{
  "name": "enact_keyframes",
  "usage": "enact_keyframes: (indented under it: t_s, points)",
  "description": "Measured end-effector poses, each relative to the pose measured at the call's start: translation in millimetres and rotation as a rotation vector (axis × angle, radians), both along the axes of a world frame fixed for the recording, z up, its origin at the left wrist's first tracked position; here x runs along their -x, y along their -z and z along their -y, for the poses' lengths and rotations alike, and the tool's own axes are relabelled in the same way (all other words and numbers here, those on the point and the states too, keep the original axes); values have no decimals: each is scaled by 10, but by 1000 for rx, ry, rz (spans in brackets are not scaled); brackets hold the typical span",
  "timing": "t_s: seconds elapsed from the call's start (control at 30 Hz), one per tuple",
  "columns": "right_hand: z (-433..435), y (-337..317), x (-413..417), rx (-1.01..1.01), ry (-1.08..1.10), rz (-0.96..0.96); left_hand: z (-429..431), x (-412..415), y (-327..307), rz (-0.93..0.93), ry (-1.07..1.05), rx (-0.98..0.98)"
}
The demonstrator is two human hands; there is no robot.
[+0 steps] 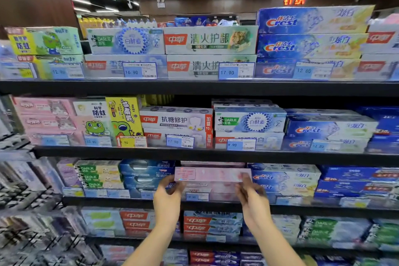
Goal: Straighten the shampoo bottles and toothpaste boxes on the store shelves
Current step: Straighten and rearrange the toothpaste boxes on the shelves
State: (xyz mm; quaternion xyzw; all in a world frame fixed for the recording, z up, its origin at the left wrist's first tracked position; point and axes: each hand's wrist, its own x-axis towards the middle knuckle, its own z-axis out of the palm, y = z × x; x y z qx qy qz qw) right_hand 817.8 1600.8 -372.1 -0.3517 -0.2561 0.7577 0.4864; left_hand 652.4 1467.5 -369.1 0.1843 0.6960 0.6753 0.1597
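- You hold a long, slim pink toothpaste box (212, 174) level, with its broad glossy face toward you. It is in front of the third shelf (129, 201) from the top, a dark flat board.
- Your left hand (167, 197) takes the box's left end. The grip is clamped on it, with the fingers curled at the lower edge and corner. Motion blur hides the exact finger placement.
- Your right hand (251, 195) takes the right end in like manner. The grip is closed on the box, with the fingers bent over the lower right corner.
- The box is at the top of a stack of matching pink cartons (216, 189). You cannot tell whether it touches the carton beneath.
- Just left of the stack are rectangular blue cartons (146, 168) with a shiny oval window.
- Further left are green-and-yellow Darlie boxes (97, 176), stacked flat.
- Just right of the stack are Crest boxes (285, 177) in blue-white card with a glittering foil finish, stacked long side out.
- A small paper price tag (197, 197) in a clear holder stands at the shelf's front lip, below the held box and between your hands.
- The upper shelves (194, 87) carry further oblong cartons, laid flat in stacks with their long faces outward.
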Motion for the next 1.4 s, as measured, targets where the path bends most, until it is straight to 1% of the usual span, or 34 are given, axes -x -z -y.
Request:
enact_keyframes:
  t_s: [0.23,0.5,0.63,0.8,0.97,1.1,1.27,1.4]
  points:
    - [-71,9,66,-31,13,31,-104,47,6,-43,-19,-12]
    - [-101,64,91,-122,35,89,-189,126,22,-80,-67,8]
    - [-114,111,78,-180,42,178,-240,172,79,-102,-79,19]
    - [-157,113,53,-207,18,356,-301,202,131,-73,-66,-12]
    - [-253,143,87,-173,-37,524,-352,232,169,-5,-61,-38]
    - [-290,129,117,-174,-58,628,-373,236,167,-5,-49,-42]
    - [-304,125,160,-167,-64,670,-365,238,157,15,-48,-48]
    - [-298,143,141,-141,-62,650,-353,223,143,2,-51,-39]
